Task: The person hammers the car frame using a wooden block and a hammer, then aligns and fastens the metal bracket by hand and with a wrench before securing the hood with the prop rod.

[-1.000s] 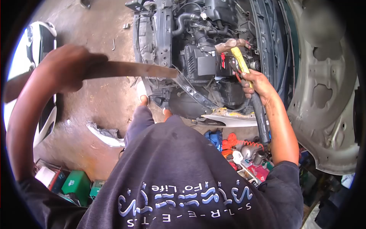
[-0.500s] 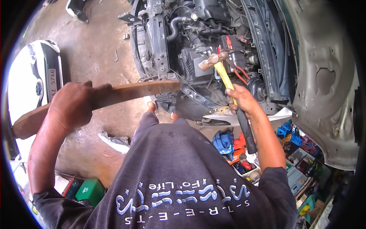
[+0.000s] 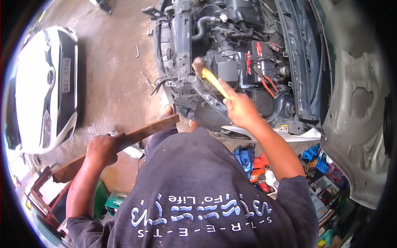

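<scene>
My left hand is wrapped round a flat wooden plank, which slants from the lower left up to the car's front corner. In my right hand is a hammer with a yellow and black handle. Its rusty head hangs over the radiator support, left of the black air filter box. A battery with red markings sits farther right in the engine bay. The plank's far end is near the dark fender liner.
A white car stands at the left. The raised hood fills the right side. Tools and parts, among them a blue cloth, lie at the lower right. A green container is at the lower left.
My left hand and the plank have moved down and toward my body. My right hand has swung left, taking the hammer head from over the battery to the radiator support.
</scene>
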The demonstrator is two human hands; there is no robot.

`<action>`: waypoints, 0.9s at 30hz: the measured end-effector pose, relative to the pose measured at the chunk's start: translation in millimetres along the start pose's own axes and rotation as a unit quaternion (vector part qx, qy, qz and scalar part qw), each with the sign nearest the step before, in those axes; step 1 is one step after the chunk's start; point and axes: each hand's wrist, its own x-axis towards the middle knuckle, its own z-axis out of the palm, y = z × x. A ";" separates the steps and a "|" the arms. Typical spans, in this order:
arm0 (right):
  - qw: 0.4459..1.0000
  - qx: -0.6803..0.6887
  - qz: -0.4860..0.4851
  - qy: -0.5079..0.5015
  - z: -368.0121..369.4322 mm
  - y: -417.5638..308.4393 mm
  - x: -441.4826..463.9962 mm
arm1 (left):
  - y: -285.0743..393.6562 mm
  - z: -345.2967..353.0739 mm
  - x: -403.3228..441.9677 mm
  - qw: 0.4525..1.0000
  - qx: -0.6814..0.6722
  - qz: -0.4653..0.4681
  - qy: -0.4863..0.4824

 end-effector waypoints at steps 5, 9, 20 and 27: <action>0.976 -0.003 -0.176 0.130 17.6 -5.3 12.3 | 2.4 58.0 -15.0 0.993 -0.097 -0.061 -0.009; 0.992 -0.121 -0.015 -0.014 70.7 12.0 25.0 | -7.2 86.3 -13.8 0.991 -0.114 -0.064 -0.018; 0.963 0.114 -0.174 0.172 -1.1 -64.5 36.7 | -56.6 95.5 -4.7 0.990 -0.141 -0.022 -0.003; 0.980 -0.175 0.093 -0.015 101.4 -5.1 25.8 | -75.0 96.4 13.2 0.988 -0.143 0.055 0.033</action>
